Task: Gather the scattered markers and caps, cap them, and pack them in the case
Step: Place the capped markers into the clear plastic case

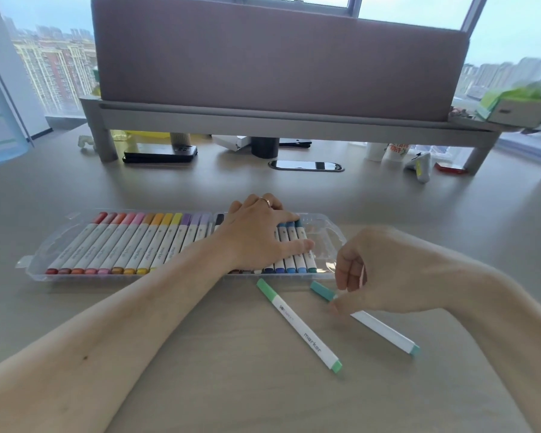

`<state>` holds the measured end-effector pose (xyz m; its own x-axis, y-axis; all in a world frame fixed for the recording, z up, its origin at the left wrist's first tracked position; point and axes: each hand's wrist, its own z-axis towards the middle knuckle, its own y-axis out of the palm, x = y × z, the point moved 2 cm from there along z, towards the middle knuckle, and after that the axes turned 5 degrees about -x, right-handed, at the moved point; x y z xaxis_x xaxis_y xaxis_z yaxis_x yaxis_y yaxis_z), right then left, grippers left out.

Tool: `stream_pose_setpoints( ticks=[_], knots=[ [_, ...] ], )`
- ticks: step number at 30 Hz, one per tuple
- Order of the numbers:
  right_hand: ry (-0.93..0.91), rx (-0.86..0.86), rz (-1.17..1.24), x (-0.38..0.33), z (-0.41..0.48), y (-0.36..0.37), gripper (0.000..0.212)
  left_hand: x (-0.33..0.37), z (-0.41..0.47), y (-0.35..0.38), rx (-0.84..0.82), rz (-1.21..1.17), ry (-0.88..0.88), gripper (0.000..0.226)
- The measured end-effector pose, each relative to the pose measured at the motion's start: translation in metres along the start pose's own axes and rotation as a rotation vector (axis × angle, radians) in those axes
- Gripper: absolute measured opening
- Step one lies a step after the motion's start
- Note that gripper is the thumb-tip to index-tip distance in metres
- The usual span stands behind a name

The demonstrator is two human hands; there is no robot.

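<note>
Flat across the blue markers (pixel 289 245) in the clear case (pixel 330 235), the left hand (pixel 256 232) presses down with its fingers straight and slightly spread. Just in front of the case, a green marker (pixel 300 326) and a teal marker (pixel 381 329) lie capped on the table (pixel 200 354). The right hand (pixel 372 273) curls its fingers over the teal marker's near cap; blur hides whether they grip it.
</note>
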<state>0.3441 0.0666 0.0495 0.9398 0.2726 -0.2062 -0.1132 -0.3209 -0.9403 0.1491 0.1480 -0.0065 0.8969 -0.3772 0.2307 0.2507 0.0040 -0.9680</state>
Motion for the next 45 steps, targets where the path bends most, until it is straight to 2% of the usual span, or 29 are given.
stream_pose_setpoints(
  ticks=[8, 11, 16, 21, 25, 29, 32, 36, 45],
  knots=[
    [-0.030, -0.048, 0.141, 0.003, 0.005, 0.007, 0.015, 0.002, -0.002, -0.001, 0.000, 0.003, 0.002, 0.074],
    [-0.066, -0.060, 0.428, 0.005, 0.012, 0.001, 0.017, 0.003, -0.002, -0.002, -0.009, 0.016, 0.009, 0.072],
    [-0.073, 0.157, 0.936, 0.012, 0.046, -0.009, 0.019, 0.003, -0.001, -0.002, 0.000, 0.023, 0.014, 0.075],
    [-0.012, 0.208, 1.043, 0.022, 0.077, 0.004, 0.018, 0.002, 0.001, -0.002, -0.006, 0.035, 0.014, 0.067],
    [0.007, 0.299, 0.923, 0.023, 0.085, 0.009, 0.017, 0.001, 0.002, -0.003, -0.009, 0.063, 0.023, 0.058],
    [0.025, 0.282, 0.822, 0.018, 0.084, 0.011, 0.013, 0.001, 0.001, -0.002, 0.018, 0.032, 0.025, 0.055],
    [0.030, 0.304, 0.761, 0.018, 0.082, 0.013, 0.012, 0.005, 0.000, -0.004, 0.048, 0.000, 0.026, 0.070],
    [0.036, 0.381, 0.625, 0.020, 0.084, 0.014, 0.019, 0.012, -0.001, -0.007, -0.041, 0.009, 0.040, 0.105],
    [0.035, 0.414, 0.496, 0.027, 0.084, 0.015, 0.038, 0.014, 0.002, -0.005, -0.124, 0.018, -0.004, 0.108]
  ],
)
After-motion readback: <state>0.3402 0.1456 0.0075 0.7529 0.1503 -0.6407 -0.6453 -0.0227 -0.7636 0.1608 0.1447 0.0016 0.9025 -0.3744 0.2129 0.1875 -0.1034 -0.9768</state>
